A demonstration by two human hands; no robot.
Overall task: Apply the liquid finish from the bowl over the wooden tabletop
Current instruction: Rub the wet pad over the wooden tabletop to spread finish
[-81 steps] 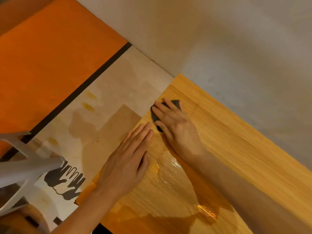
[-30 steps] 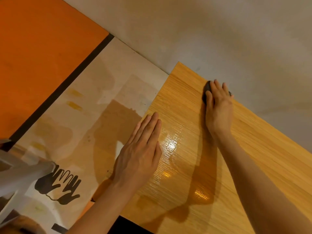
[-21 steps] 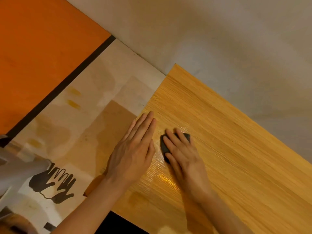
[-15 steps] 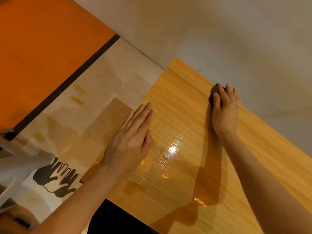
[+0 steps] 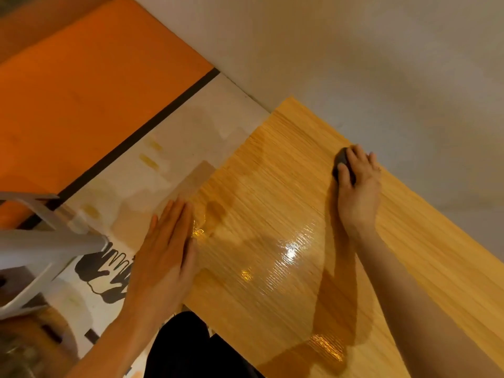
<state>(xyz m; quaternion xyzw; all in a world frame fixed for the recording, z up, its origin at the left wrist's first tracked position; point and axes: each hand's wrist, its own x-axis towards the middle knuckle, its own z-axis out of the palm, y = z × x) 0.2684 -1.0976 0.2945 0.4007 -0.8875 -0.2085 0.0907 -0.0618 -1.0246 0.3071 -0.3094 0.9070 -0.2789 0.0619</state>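
The wooden tabletop (image 5: 272, 192) fills the middle and right, its near left part glossy with wet finish (image 5: 289, 252). My right hand (image 5: 358, 186) is stretched to the far edge by the wall and presses a small dark applicator pad (image 5: 342, 160) onto the wood, fingers lying over it. My left hand (image 5: 166, 257) lies flat with straight fingers on the tabletop's left edge. The bowl is not in view.
A grey wall (image 5: 381, 64) runs along the tabletop's far edge. Left of the tabletop lies pale stained protective paper (image 5: 191, 137) with a black hand print (image 5: 106, 271), then an orange floor (image 5: 81, 91). A white chair (image 5: 35, 241) stands at the left edge.
My right hand has swept the pad back and forth across the wood, near my left hand 0.7 s ago and now at the far edge. My left hand has stayed flat on the left edge.
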